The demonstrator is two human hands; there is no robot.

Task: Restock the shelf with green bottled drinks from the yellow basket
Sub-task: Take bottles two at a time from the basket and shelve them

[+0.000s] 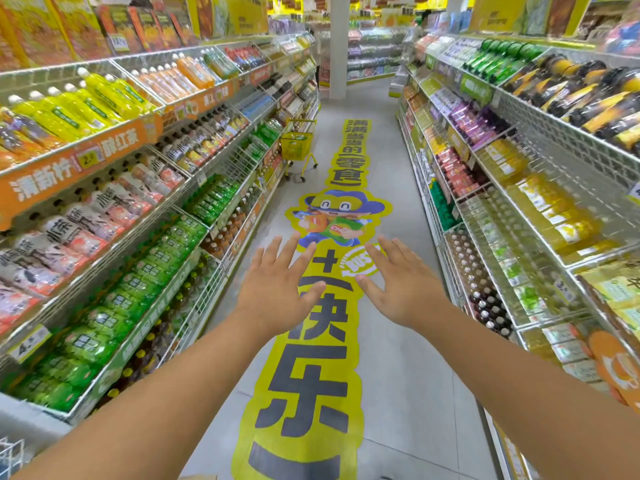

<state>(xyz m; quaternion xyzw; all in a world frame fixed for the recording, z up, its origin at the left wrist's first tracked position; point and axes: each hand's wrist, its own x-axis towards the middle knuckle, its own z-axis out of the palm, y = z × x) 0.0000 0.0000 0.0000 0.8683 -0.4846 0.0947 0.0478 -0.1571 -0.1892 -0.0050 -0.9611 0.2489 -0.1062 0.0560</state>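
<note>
Two shelf runs flank your aisle, left shelf (pixel 194 216) stocked with green bottled drinks (pixel 138 282) on lower tiers. Yellow floor decal (pixel 311 341) runs down aisle centre. Yellow basket (pixel 296 147) stands on wheeled frame far ahead, beside left shelf, well apart from your hands. Your left hand (pixel 277 289) and right hand (pixel 403 285) outstretched, palms down, fingers spread wide, holding nothing.

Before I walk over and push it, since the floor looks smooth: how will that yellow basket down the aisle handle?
The yellow basket stands on a wheeled frame, so it should roll easily on the smooth floor. Green items show inside, so it is probably weighty. Sitting high on thin legs, it might tip if shoved hard.
</note>
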